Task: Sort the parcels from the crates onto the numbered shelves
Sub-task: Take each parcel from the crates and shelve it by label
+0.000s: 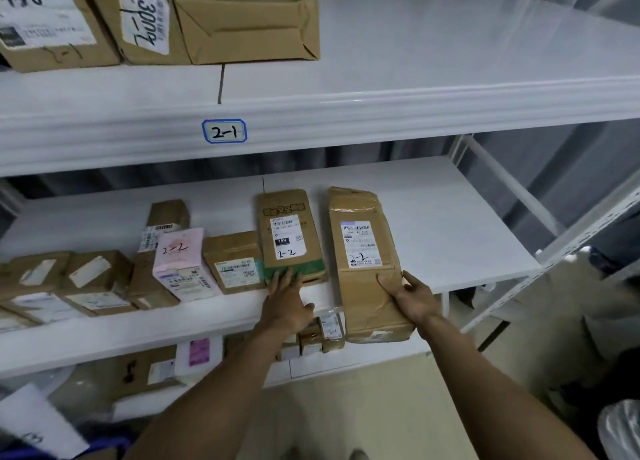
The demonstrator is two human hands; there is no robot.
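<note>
Both arms come up from 6 o'clock toward the middle shelf [450, 224].

Left forearm enters from 7 o'clock, wrist straight, palm down. Left hand [289, 300] is flat with nothing gripped. Its fingers are straight and slightly spread, tips pressing on the near green end of the green-banded parcel [287, 231]. Thumb splays toward 3 o'clock, off the parcel.

Right forearm enters from 5 o'clock. Right hand [410, 295] grips the long brown parcel [363, 248] at the parcel's 4 o'clock. Thumb lies across the top face, pointing to about 10 o'clock, and the fingers wrap round the right edge.

I see that parcel lying lengthwise on the middle shelf, far end toward 12, near end hanging past the shelf's front lip. Its label faces up with "2-2" handwritten on it. It sits at 3 o'clock of the green-banded parcel with a gap between them, not touching.

The green-banded parcel also reads "2-2". At its 9 o'clock is a small brown parcel [233, 258], touching it. At 9 o'clock of that is a pink parcel [180, 255], also marked "2-2". More brown parcels run further toward 9 o'clock, but I can't read their labels because of blur.

The top shelf [415, 61] carries three cartons [249, 26] at 11 o'clock. A 2-1 tag [224, 131] sits on its front lip.
</note>
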